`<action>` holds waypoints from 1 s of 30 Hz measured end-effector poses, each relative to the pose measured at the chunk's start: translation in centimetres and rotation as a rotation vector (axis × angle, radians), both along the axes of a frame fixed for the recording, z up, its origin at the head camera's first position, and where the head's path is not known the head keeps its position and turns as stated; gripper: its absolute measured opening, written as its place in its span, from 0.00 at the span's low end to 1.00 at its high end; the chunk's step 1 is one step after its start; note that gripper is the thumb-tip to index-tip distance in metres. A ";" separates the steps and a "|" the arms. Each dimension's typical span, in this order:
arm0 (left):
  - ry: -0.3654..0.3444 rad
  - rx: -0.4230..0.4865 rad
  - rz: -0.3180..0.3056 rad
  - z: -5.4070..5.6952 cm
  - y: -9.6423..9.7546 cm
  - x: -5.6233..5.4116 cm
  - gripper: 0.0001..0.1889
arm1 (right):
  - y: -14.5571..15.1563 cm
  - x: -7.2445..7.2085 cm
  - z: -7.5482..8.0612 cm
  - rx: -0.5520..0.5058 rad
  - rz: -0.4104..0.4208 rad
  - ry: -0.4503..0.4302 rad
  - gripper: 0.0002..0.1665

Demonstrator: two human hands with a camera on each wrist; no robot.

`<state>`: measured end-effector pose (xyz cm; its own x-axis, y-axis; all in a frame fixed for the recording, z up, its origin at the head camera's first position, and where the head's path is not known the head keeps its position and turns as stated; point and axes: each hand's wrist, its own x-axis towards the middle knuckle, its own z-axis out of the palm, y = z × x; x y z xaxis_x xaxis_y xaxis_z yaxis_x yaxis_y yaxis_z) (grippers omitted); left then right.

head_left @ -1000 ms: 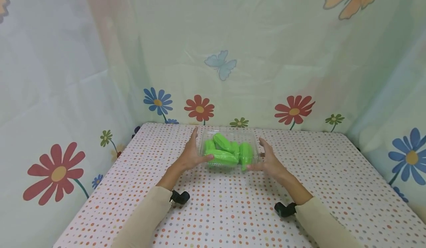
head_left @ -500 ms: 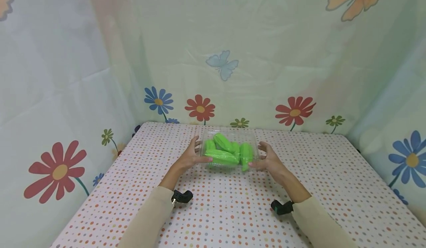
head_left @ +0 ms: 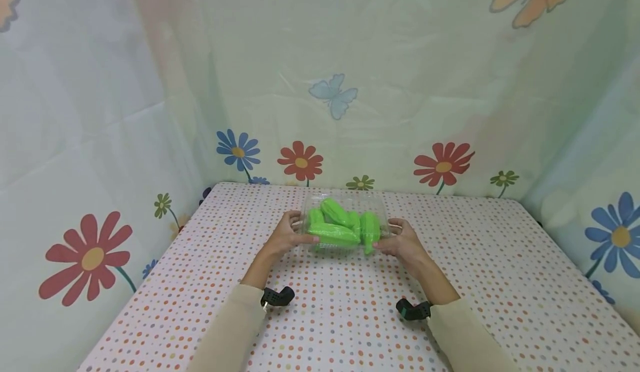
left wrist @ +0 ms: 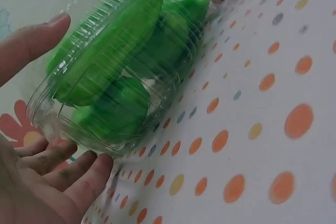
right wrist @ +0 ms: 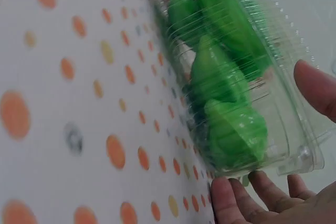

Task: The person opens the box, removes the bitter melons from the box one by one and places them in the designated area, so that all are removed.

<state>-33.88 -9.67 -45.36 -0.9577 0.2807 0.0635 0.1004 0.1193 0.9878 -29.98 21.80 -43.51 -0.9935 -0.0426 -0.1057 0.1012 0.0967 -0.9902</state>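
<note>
A clear plastic clamshell container (head_left: pixel 350 198) sits near the back of the table, holding several bright green, elongated, lumpy pieces (head_left: pixel 334 234). My left hand (head_left: pixel 285 236) grips its left end, thumb on the front upper edge and fingers against the end wall. On the opposite end my right hand (head_left: pixel 404 244) holds it the same way, thumb near the front corner. Both wrist views show the fingertips low at the container's ends, beside the ribbed walls. The lid is down over the green pieces (right wrist: pixel 239 129).
A white cloth with coloured dots (head_left: pixel 330 316) covers the table. Behind it hangs a pale curtain (head_left: pixel 400 83) printed with flowers and butterflies, which also closes off both sides. A black device (head_left: pixel 414 309) is strapped to each wrist.
Both hands have closed in from beside the container; their spread fingers now curl against its ends and the thumbs lie on the front edge. The container stays in nearly the same place.
</note>
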 end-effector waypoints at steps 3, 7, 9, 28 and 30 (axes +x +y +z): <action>-0.017 0.031 0.022 -0.3 -0.1 0.3 0.54 | -0.3 -0.1 0.1 -0.021 -0.010 -0.018 0.59; -0.020 0.048 0.029 -0.2 0.1 0.5 0.53 | -0.3 -0.1 0.1 -0.028 -0.016 -0.031 0.58; -0.016 0.049 0.024 0.0 0.2 0.5 0.52 | -0.2 0.0 0.1 -0.021 -0.014 -0.029 0.58; 0.049 -0.030 0.113 0.0 0.0 0.6 0.38 | 0.7 0.4 -0.7 -0.033 -0.005 0.019 0.53; 0.069 -0.018 0.128 0.0 0.1 0.6 0.36 | 0.8 0.4 -0.6 -0.024 -0.013 0.020 0.53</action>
